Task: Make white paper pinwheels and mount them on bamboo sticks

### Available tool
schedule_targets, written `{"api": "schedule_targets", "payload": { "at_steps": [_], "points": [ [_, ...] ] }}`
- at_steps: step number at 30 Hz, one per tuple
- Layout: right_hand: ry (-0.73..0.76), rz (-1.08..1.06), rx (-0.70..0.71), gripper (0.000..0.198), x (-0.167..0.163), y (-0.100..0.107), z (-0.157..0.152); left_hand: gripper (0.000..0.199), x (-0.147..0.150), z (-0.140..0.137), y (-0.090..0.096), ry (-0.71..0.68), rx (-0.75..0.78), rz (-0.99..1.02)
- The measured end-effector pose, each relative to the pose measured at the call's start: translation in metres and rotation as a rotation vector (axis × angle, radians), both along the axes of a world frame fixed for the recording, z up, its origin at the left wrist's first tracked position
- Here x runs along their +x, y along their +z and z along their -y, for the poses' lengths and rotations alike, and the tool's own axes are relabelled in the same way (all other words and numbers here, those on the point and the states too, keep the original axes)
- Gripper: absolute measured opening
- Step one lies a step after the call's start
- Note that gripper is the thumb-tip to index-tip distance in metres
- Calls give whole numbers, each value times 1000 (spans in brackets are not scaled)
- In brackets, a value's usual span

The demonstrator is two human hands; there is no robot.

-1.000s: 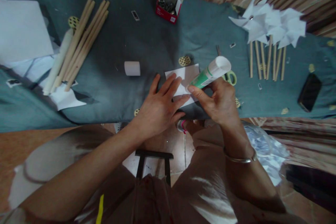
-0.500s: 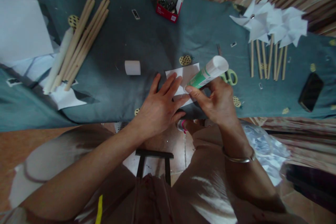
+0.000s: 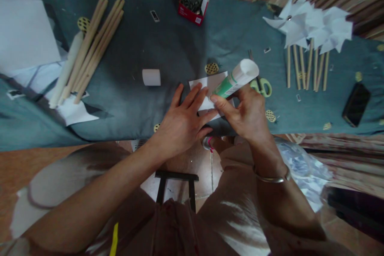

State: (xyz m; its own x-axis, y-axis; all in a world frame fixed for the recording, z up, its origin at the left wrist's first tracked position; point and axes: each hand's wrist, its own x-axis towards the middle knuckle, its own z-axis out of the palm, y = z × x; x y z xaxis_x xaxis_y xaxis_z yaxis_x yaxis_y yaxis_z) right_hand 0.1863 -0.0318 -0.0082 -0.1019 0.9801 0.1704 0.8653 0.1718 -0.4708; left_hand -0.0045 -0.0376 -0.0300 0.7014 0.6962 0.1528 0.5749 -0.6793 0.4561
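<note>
A small white sheet of paper (image 3: 220, 78) lies on the green cloth near the table's front edge. My left hand (image 3: 186, 122) rests flat on its left part, fingers spread. In my right hand (image 3: 247, 114) is a green and white glue stick (image 3: 232, 84), gripped near its lower end and tilted over the paper. The glue stick's tip is hidden behind my thumb and fingers. Just right of that hand lie scissors with light green handles (image 3: 265, 87), partly covered by it. A white cylindrical cap (image 3: 151, 77) lies on its side to the left.
Wooden sticks (image 3: 94, 44) and white paper sheets (image 3: 28, 34) lie at the left. An open red box (image 3: 192, 10) of small metal pieces stands at the back. White paper pinwheels (image 3: 315, 28) on sticks lie at the right, with a black phone (image 3: 356, 105) nearer the edge.
The glue stick and my right hand have shifted slightly left over the paper. My left hand stays in place.
</note>
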Motion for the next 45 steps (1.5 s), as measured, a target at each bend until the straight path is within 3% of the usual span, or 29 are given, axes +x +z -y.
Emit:
{"api": "schedule_targets", "payload": {
  "at_steps": [45],
  "points": [
    [-67,-90,9,36,4,3,4,46,-1,0,2,-3,-22,7]
  ]
}}
